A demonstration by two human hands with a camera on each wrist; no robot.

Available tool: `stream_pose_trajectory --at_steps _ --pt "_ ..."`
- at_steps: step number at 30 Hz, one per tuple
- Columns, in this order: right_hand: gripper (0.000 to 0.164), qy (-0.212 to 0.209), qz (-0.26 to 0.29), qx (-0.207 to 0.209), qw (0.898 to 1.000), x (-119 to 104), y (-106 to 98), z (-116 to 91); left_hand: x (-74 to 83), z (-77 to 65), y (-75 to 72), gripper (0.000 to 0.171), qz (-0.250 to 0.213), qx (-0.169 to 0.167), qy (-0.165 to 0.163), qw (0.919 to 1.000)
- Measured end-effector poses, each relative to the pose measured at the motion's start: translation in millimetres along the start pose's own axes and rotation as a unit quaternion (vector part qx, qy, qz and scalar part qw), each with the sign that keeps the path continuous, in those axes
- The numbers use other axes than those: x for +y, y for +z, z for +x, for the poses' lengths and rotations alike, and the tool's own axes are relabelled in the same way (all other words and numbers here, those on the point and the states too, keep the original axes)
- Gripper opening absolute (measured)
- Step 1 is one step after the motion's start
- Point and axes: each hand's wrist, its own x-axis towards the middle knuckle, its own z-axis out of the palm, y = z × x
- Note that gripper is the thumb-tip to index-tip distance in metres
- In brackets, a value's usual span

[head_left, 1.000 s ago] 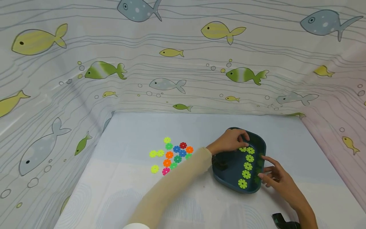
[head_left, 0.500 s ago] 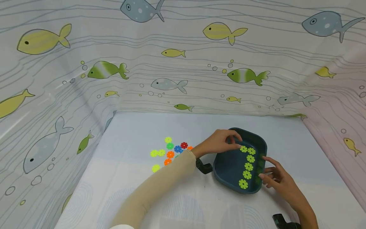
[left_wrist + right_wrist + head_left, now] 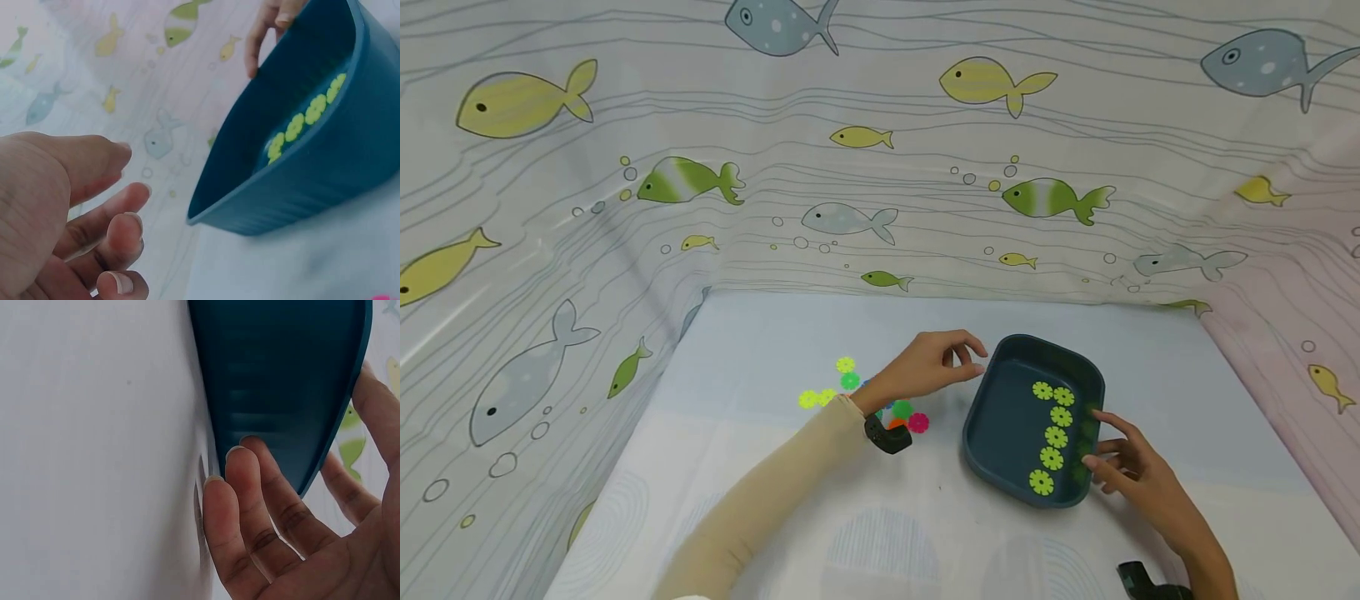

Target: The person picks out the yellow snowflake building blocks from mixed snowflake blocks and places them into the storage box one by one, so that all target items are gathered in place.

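In the head view, part of the loose discs [image 3: 918,423] is hidden by the left hand [image 3: 934,364] and its sleeve [image 3: 767,492], so they cannot be counted. The sleeve is cut off by the bottom edge, as is the black device [image 3: 1142,582] at the right wrist. A speck [image 3: 939,488] is too small to be identified. In the left wrist view, the tray [image 3: 306,181] is cropped at the right, the row of discs [image 3: 295,127] is partly masked by its wall, the right hand [image 3: 275,15] is cropped at the top, and only a pink sliver [image 3: 381,297] is shown. In the right wrist view, the tray's inside is concealed.
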Motion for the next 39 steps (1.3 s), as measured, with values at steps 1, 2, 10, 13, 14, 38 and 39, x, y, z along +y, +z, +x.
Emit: stream_pose_trajectory --at_steps 1,2,10,13,14,38,39 --pt "0.073 -0.001 0.0 0.0 1.0 0.3 0.2 0.1 -1.2 -3.4 -3.0 0.022 0.0 0.004 -0.002 1.0" --pt "0.073 -0.001 -0.001 0.0 1.0 0.5 0.2 0.2 -2.7 -7.3 -5.8 0.021 -0.001 0.007 -0.004 1.0" --pt "0.073 0.001 -0.004 0.002 1.0 0.9 -1.5 0.2 -18.4 -38.0 -22.9 0.018 -0.005 0.014 -0.035 0.9993" --pt "0.072 -0.001 0.0 0.001 1.0 1.3 -1.4 -0.2 -22.8 -48.8 -28.4 0.018 0.0 0.02 -0.041 0.999" --pt "0.072 -0.002 0.001 0.001 1.0 1.5 -1.3 -0.2 -24.2 -52.8 -30.5 0.018 0.0 0.021 -0.041 0.9989" --pt "0.074 0.01 0.009 -0.004 1.0 1.7 -0.3 0.9 -73.9 -162.5 -81.7 0.024 0.044 0.083 -0.178 0.9795" --pt "0.074 0.01 0.009 -0.004 1.0 2.1 -0.3 1.1 -76.6 -166.2 -82.6 0.024 0.047 0.086 -0.184 0.978"
